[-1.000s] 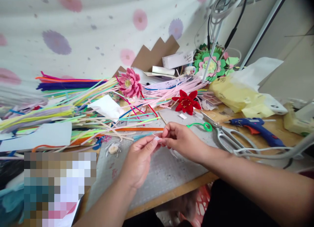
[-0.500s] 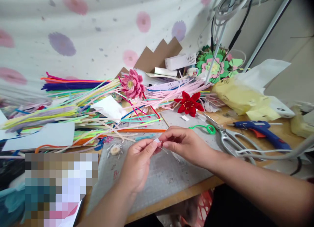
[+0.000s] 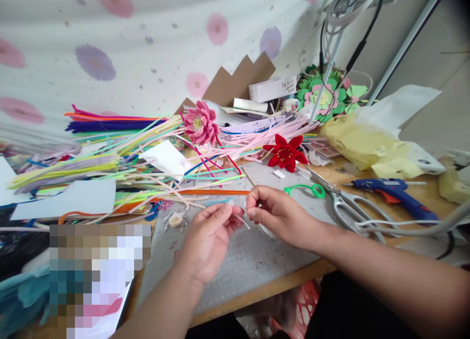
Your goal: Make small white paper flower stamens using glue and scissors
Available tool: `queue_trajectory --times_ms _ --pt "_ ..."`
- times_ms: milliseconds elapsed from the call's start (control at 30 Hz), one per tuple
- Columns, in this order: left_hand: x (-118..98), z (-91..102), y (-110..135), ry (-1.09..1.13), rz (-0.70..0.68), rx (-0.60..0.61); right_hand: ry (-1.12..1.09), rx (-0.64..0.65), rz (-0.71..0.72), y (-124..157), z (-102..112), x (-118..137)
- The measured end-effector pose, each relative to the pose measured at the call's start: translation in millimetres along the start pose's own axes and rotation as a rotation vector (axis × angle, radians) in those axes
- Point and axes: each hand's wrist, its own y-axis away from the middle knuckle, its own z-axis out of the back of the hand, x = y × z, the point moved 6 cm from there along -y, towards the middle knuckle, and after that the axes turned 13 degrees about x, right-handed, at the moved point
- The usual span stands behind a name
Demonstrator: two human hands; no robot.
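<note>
Thin white strand, like thread or fine wire [image 3: 243, 222], sticks out of my left hand, raised over the middle of the work area. Beneath everything lies the brown wooden tabletop [image 3: 264, 290], and on it the flat grey cutting mat [image 3: 235, 268]. To my right rest the silver metal scissors [image 3: 335, 194], with the blue plastic glue gun [image 3: 407, 197] beyond them. My left hand [image 3: 207, 234] pinches the strand between thumb and fingers; my right hand [image 3: 275, 209] hangs just beside it, fingertips drawn together, and I cannot tell whether they have anything between them.

The strand should weigh next to nothing. Its free end slants down to the right almost straight, so I judge it a little springy, yet easy to kink, and narrow enough to slip or roll. I'd take it close to where it leaves my left fingers, where it should whip least. Smallest is the white paper-like scrap [image 3: 231, 202] at my left thumb tip; it looks light and easily creased, so a soft, flat pinch suits it.
</note>
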Motion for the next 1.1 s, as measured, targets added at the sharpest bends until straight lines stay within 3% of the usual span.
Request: queue_trajectory --times_ms 200,533,667,867,1100 --pt "1.5 0.5 0.6 0.014 0.009 0.036 -0.060 -0.067 -0.016 -1.2 -2.7 -4.0" --pt "1.3 0.3 -0.2 -0.017 0.008 0.010 0.164 -0.177 0.077 1.3 1.3 6.6" --pt "2.6 -0.3 -0.8 -0.033 0.018 0.024 0.170 -0.129 0.047 -0.1 2.1 10.1" --pt "3.5 -0.6 -0.3 -0.085 0.025 0.045 -0.038 -0.026 -0.006 -3.6 2.4 2.6" --pt "-0.3 -3.1 0.0 -0.312 0.015 0.121 -0.179 0.129 -0.130 -4.7 -3.8 -3.3"
